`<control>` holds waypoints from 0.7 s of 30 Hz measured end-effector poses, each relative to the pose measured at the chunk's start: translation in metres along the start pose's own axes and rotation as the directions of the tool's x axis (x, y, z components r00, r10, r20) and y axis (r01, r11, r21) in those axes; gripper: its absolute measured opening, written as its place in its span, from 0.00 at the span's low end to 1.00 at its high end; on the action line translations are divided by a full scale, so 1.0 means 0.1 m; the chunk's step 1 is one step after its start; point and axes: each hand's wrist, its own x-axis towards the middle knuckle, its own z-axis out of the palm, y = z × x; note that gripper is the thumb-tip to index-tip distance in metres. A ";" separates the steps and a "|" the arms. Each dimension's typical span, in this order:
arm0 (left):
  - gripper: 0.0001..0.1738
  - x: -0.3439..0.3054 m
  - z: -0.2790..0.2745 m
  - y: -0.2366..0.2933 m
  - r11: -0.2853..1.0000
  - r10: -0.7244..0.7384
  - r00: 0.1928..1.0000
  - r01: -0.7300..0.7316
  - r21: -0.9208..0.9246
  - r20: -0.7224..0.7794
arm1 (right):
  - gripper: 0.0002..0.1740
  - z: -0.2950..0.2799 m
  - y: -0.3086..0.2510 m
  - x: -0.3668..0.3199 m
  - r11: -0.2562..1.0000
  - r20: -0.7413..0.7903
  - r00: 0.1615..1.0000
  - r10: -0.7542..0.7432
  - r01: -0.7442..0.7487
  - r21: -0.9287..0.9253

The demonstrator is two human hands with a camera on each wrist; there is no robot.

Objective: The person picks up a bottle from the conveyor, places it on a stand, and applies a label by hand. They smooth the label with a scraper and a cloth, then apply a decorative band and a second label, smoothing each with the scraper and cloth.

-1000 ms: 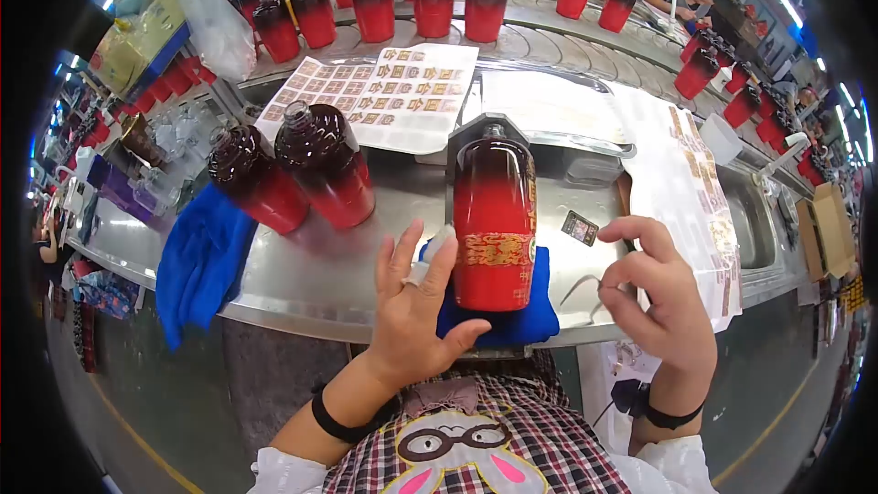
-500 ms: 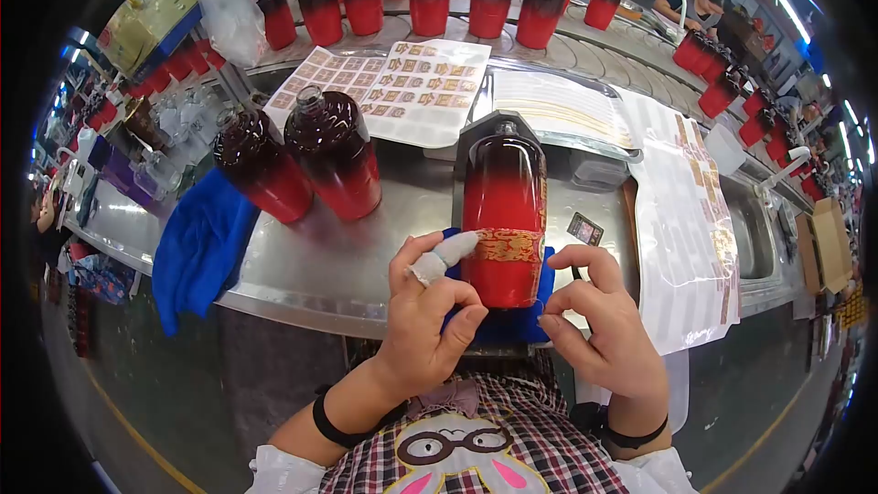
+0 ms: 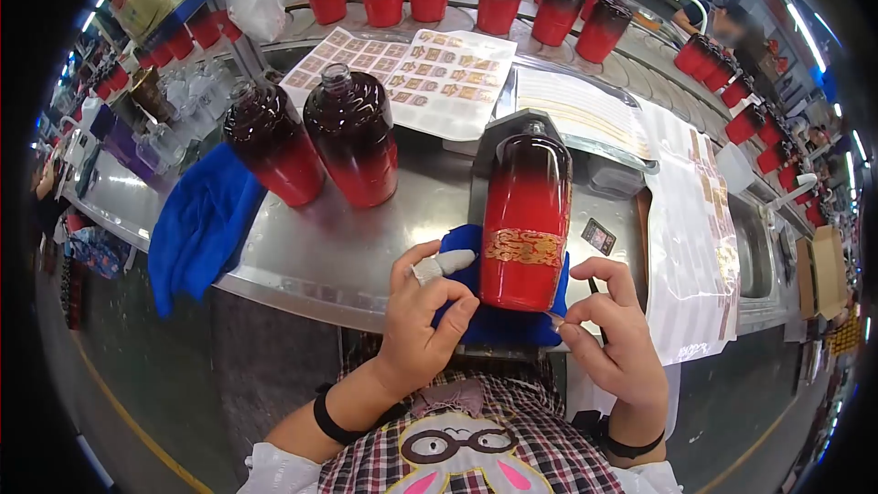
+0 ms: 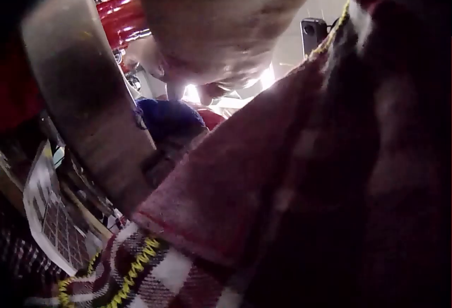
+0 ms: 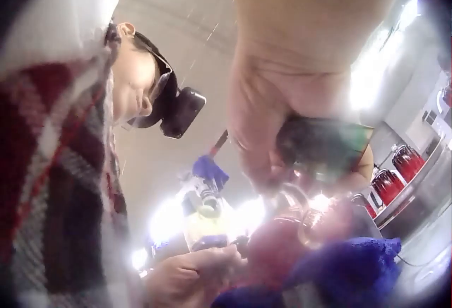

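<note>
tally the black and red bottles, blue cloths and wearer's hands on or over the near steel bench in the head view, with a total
black-and-red bottles: 3
blue cloths: 2
left hand and right hand: 2
total: 7

Checked apron (image 3: 567, 432), dark red, black, white. Landmark: rabbit patch (image 3: 455, 451), white, yellow-stitched edge, brown glasses, pink inner ears. Dusky mauve bow (image 3: 446, 399) just above patch. White sleeves (image 3: 282, 474), one each side of patch. Black wristbands (image 3: 327, 421) likewise. Left hand (image 3: 412, 338), above patch: whitish wrap (image 3: 424, 271) on finger. Well above patch, boxy black head camera (image 5: 185, 112).
</note>
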 end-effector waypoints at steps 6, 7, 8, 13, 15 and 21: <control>0.15 0.08 0.00 0.08 0.998 0.063 0.996 -0.062 0.021 -0.069 | 0.04 -0.02 0.01 0.01 0.999 0.009 1.000 0.019 -0.019 -0.027; 0.18 0.11 0.00 0.12 0.985 0.149 0.988 -0.144 0.097 -0.043 | 0.04 -0.03 -0.01 0.01 0.999 0.011 1.000 0.023 -0.022 -0.030; 0.21 0.12 0.00 0.13 0.959 0.232 0.973 -0.227 0.169 -0.011 | 0.04 -0.04 -0.02 0.02 0.999 0.013 1.000 0.026 -0.026 -0.032; 0.35 -0.07 0.16 -0.01 0.934 0.180 0.982 -0.191 0.303 0.062 | 0.04 -0.04 0.03 0.00 0.999 0.026 0.999 0.040 -0.039 -0.036; 0.35 -0.10 0.14 -0.09 0.949 0.145 0.987 -0.157 0.275 0.063 | 0.04 -0.04 0.02 0.01 0.998 0.041 0.998 0.043 -0.042 -0.036; 0.29 0.14 -0.11 0.17 0.976 0.215 0.976 -0.216 0.036 0.038 | 0.05 -0.10 -0.23 0.10 1.000 0.122 0.992 -0.006 0.006 0.007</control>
